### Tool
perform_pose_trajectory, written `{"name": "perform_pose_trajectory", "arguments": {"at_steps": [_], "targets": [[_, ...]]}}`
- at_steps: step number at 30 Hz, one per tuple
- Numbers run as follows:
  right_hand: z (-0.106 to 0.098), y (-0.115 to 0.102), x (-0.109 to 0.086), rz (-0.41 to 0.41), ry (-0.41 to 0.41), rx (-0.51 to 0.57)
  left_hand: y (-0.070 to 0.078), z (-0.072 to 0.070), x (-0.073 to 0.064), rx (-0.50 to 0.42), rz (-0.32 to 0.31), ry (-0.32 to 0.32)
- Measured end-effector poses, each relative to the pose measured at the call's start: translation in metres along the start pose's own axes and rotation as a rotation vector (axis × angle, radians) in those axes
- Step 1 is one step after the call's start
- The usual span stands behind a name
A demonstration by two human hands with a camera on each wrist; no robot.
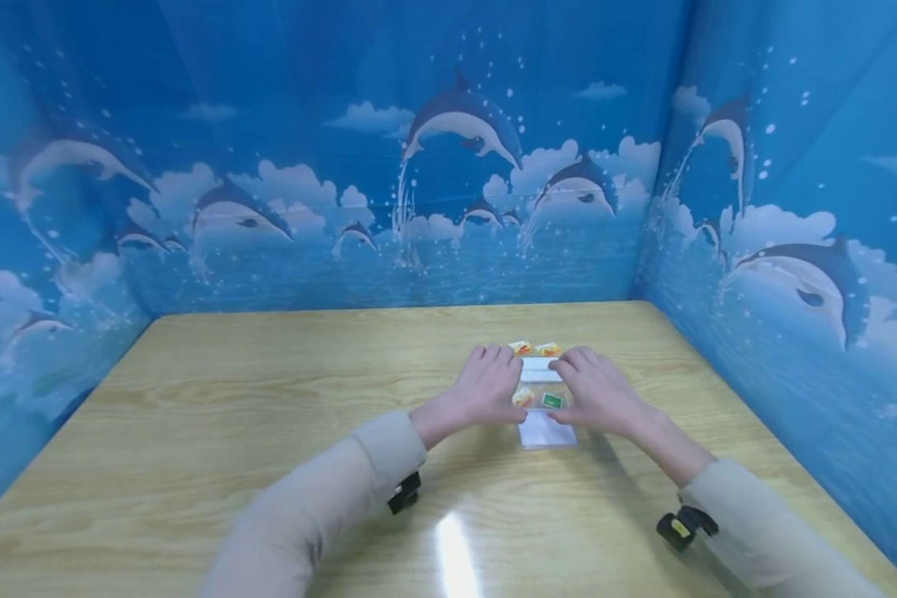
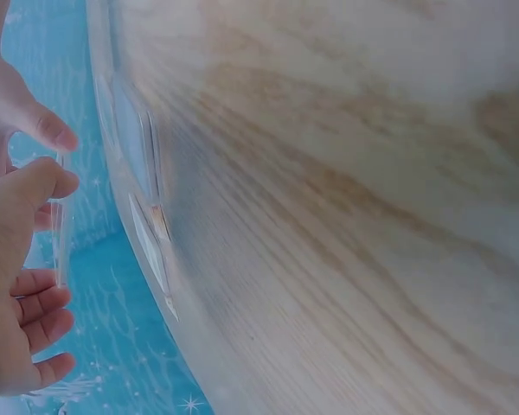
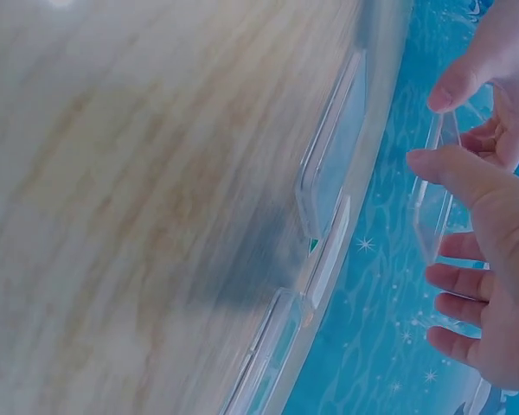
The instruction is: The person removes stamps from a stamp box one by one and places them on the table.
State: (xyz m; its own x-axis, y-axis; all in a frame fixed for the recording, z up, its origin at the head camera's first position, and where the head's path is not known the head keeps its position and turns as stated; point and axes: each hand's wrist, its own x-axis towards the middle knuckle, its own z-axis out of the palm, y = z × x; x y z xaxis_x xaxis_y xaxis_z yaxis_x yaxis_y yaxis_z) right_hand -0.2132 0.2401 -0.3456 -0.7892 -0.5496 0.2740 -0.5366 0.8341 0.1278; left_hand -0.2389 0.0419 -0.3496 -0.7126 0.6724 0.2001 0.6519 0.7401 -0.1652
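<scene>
Both hands hold a thin, clear rectangular plastic piece (image 3: 431, 218) above the table, fingers on its edges. My left hand (image 1: 491, 386) grips one side in the head view; my right hand (image 1: 596, 390) grips the opposite side. In the left wrist view, the clear piece (image 2: 60, 246) is seen nearly edge-on between thumb and fingers. Just below the hands lies a flat, clear-edged case (image 1: 547, 430) on the table. A white flat piece (image 1: 541, 370) shows between the hands, with a small green card (image 1: 552, 401) and a yellowish card (image 1: 523, 397) nearer me.
Two small yellow-and-red printed cards (image 1: 548, 350) lie beyond the hands. The wooden table (image 1: 232, 432) reaches back to a blue dolphin-printed curtain (image 1: 306, 208), which also rises along the right edge. Black wrist cameras (image 1: 676, 530) hang beneath the sleeves.
</scene>
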Motion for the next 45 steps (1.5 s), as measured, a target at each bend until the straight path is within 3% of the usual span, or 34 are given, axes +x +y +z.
{"name": "perform_pose_trajectory", "arguments": {"at_steps": [19,29,35,45], "targets": [[0.010,0.019,0.020,0.121,-0.076,0.012,-0.008,0.017,0.029,0.011,-0.021,0.012],[0.014,0.028,0.024,0.138,-0.126,0.035,-0.007,0.018,0.039,0.009,-0.051,-0.066],[0.013,0.036,0.028,0.131,-0.137,0.050,-0.006,0.020,0.046,0.002,-0.079,-0.067],[0.019,0.049,0.034,0.142,-0.202,0.083,-0.007,0.026,0.054,-0.012,-0.068,-0.100]]}}
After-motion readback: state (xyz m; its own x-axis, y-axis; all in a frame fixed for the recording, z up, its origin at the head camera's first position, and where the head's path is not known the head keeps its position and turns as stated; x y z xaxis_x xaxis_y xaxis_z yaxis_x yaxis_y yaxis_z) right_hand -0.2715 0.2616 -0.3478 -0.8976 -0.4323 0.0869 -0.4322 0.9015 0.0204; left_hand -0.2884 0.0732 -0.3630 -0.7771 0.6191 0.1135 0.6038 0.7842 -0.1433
